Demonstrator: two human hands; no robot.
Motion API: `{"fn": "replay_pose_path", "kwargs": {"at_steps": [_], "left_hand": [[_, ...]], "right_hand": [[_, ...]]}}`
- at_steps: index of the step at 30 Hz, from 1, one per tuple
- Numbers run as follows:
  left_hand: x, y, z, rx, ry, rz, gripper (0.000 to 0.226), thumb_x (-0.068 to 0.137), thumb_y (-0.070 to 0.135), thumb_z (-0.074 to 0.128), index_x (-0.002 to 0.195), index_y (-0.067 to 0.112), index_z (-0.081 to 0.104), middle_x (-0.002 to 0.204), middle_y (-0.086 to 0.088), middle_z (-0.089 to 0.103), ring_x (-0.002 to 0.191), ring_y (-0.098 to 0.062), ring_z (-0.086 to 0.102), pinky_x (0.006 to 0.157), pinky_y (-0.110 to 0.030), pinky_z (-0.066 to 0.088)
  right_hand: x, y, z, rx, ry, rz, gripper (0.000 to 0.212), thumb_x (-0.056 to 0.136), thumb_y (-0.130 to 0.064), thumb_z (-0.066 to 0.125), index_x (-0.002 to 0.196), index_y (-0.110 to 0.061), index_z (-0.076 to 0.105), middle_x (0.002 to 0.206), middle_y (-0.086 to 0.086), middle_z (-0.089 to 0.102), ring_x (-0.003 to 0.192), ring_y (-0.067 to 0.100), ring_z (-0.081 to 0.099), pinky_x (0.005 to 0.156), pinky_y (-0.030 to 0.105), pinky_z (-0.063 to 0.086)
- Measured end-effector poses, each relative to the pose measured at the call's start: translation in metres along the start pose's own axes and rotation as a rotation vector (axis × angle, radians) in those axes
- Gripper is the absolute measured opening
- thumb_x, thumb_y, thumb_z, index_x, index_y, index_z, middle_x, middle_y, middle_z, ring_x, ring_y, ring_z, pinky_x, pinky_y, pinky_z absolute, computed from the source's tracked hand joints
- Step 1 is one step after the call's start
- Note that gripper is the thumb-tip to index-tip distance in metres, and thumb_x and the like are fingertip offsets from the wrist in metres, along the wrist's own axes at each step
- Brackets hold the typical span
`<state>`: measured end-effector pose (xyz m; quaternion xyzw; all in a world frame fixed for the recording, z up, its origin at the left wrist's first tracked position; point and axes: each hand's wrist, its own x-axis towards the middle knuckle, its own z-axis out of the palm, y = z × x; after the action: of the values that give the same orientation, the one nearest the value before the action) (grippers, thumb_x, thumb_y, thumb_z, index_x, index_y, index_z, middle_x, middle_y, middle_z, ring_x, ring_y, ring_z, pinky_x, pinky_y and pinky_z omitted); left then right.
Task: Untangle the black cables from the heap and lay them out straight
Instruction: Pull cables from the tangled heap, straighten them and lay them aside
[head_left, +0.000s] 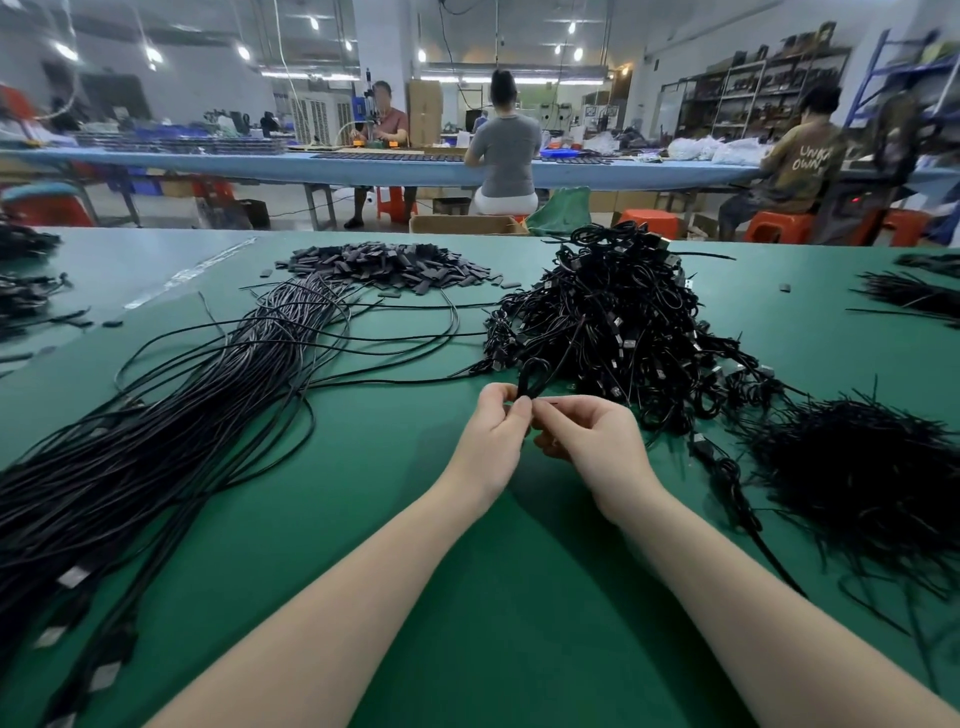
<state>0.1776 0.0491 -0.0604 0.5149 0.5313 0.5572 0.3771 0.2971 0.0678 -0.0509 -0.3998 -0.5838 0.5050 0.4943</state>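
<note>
Both hands pinch one coiled black cable (530, 379) above the green table (467, 597): the left hand (491, 434) nips the coil's near end between thumb and fingertips, and the right hand (587, 441), touching it, curls its fingers round the same spot. The coil rises just beyond the grip toward the tangled heap (618, 332), which sits beyond and right of the hands. Laid-out straight cables (171, 441) fan away to the left. The step in hand looks like unwinding this coil; next it likely needs pulling clear of the heap, then stretching leftward onto the straight bundle.
</note>
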Motion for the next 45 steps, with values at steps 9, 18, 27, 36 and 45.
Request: {"fn": "replay_pose_path", "kwargs": {"at_steps": [9,18,27,36,45], "left_hand": [[-0.003,0.013,0.001,0.222,0.074,0.000,0.019,0.100,0.035,0.039,0.099,0.020,0.051,0.082,0.008,0.055,0.076,-0.011,0.051,0.070,-0.029,0.042],[0.001,0.063,-0.044,0.375,-0.302,-0.496,0.051,0.090,0.060,0.049,0.063,0.023,0.071,0.075,0.011,0.061,0.066,-0.008,0.053,0.058,-0.022,0.039],[0.005,0.067,-0.050,0.039,-0.329,-0.100,0.036,0.096,0.014,0.046,0.090,0.032,0.077,0.088,0.005,0.072,0.086,-0.009,0.064,0.089,-0.027,0.049],[0.005,0.059,-0.058,0.245,-0.289,0.090,0.039,0.082,-0.009,0.063,0.096,0.026,0.072,0.083,0.009,0.074,0.077,0.002,0.066,0.073,-0.012,0.051],[0.002,0.058,-0.040,0.262,-0.166,0.032,0.012,0.092,0.027,0.063,0.088,0.017,0.057,0.082,-0.008,0.070,0.068,-0.010,0.063,0.069,-0.027,0.052]], "right_hand": [[-0.004,-0.005,-0.001,-0.638,0.121,-0.479,0.012,0.086,-0.014,0.066,0.075,-0.016,0.066,0.068,-0.010,0.063,0.064,0.006,0.057,0.060,0.019,0.045],[-0.007,-0.012,-0.002,-0.847,-0.011,-0.850,0.013,0.084,0.006,0.060,0.074,0.000,0.054,0.078,0.012,0.057,0.101,0.033,0.065,0.071,0.036,0.054],[0.001,-0.028,-0.002,-0.194,0.008,-0.216,0.009,0.089,-0.007,0.064,0.080,-0.010,0.066,0.072,0.002,0.069,0.067,0.013,0.071,0.059,0.020,0.052],[-0.003,-0.027,0.001,-0.493,0.014,-0.324,0.017,0.086,-0.006,0.065,0.078,-0.020,0.068,0.070,-0.003,0.069,0.070,0.017,0.067,0.067,0.030,0.054],[-0.006,-0.029,0.003,-0.692,0.145,-0.617,0.009,0.087,-0.005,0.062,0.079,-0.008,0.067,0.075,-0.004,0.060,0.070,0.012,0.054,0.064,0.026,0.044]]}}
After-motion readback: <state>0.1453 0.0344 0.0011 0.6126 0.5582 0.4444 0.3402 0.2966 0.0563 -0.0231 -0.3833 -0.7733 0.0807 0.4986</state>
